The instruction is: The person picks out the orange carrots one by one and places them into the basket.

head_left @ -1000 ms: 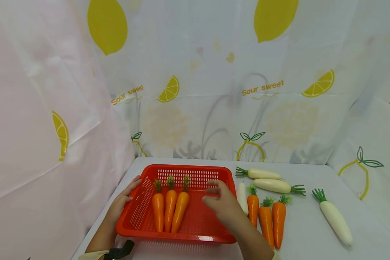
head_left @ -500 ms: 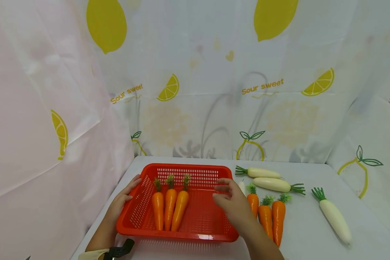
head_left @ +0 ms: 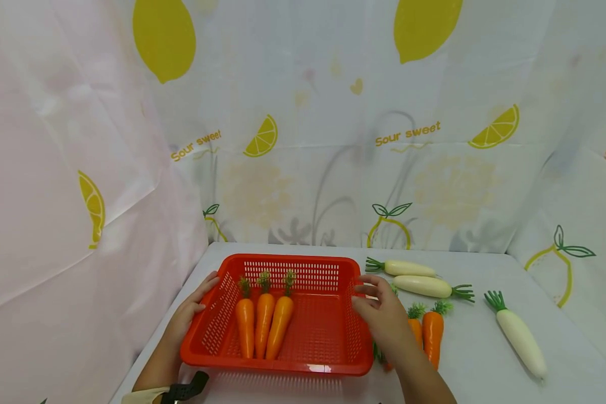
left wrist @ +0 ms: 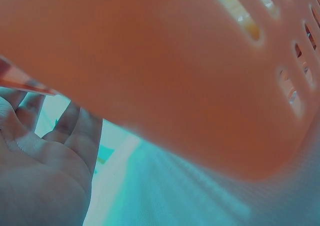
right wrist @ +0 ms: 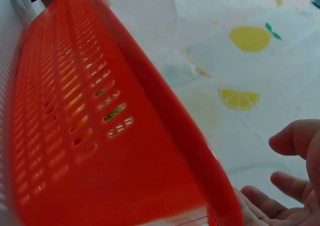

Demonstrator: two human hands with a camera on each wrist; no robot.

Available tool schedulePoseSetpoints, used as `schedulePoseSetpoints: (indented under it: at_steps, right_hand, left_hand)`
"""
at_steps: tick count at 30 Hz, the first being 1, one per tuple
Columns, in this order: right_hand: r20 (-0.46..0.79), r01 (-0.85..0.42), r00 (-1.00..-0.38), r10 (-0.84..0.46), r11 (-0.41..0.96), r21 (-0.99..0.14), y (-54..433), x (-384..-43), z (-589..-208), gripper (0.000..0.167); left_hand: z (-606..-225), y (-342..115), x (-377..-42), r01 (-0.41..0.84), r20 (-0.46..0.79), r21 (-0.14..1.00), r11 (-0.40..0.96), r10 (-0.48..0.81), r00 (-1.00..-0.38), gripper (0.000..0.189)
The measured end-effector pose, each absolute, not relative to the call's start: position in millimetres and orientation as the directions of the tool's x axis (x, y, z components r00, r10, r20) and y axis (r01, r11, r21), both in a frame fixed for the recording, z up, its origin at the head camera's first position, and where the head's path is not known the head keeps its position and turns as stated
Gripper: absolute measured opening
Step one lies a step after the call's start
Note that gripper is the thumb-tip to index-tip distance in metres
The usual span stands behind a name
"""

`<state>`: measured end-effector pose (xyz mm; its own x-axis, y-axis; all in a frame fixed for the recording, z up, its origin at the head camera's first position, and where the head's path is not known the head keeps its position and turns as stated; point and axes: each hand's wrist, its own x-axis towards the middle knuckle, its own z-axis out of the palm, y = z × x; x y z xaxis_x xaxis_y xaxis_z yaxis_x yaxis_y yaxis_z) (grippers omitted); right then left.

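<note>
Left of the red basket (head_left: pixel 272 366), the left hand (head_left: pixel 189 306) rests extended fingers against it, likely steadying it; opposite, the right hand (head_left: pixel 382 312) holds nothing, fingers loosely parted.

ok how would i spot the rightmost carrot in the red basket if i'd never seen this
In the head view, find the red basket between the left hand and right hand. Left of its middle, three orange carrots lie side by side, leafy tops pointing away. Yours is the rightmost carrot: it slants most, with bare basket floor to its right.
</note>
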<state>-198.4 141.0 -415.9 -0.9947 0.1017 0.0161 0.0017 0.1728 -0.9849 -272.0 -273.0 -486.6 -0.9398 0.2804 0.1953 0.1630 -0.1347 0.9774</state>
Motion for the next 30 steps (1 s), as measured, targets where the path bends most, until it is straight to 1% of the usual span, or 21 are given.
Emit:
schedulePoseSetpoints:
  at_steps: [8, 13, 16, 21, 25, 30]
  right_hand:
    - [-0.003, 0.024, -0.992, 0.125, 0.171, -0.985, 155, -196, -416, 0.05]
    - [0.013, 0.019, -0.99, 0.138, 0.234, -0.972, 164, -194, -418, 0.052]
    - [0.001, 0.036, -0.99, 0.141, 0.263, -0.964, 170, -195, -420, 0.052]
    - [-0.027, 0.07, -0.988, 0.154, 0.278, -0.958, 179, -195, -425, 0.051]
    - [-0.016, 0.061, -0.988, 0.153, 0.292, -0.954, 185, -195, -428, 0.053]
    - [-0.042, 0.092, -0.986, 0.162, 0.313, -0.945, 192, -194, -429, 0.055]
  left_hand:
    - [-488, -274, -273, 0.169, 0.203, 0.976, -0.138, 0.287, -0.936, 0.066]
    - [-488, -274, -273, 0.167, 0.2, 0.977, -0.135, 0.289, -0.936, 0.066]
    - [-488, -274, -273, 0.165, 0.197, 0.977, -0.134, 0.286, -0.938, 0.066]
    - [-487, -274, -272, 0.161, 0.195, 0.977, -0.138, 0.289, -0.937, 0.066]
    - [-487, -273, -272, 0.153, 0.186, 0.979, -0.134, 0.284, -0.941, 0.066]
    - [-486, -272, -270, 0.135, 0.165, 0.983, -0.124, 0.271, -0.948, 0.066]
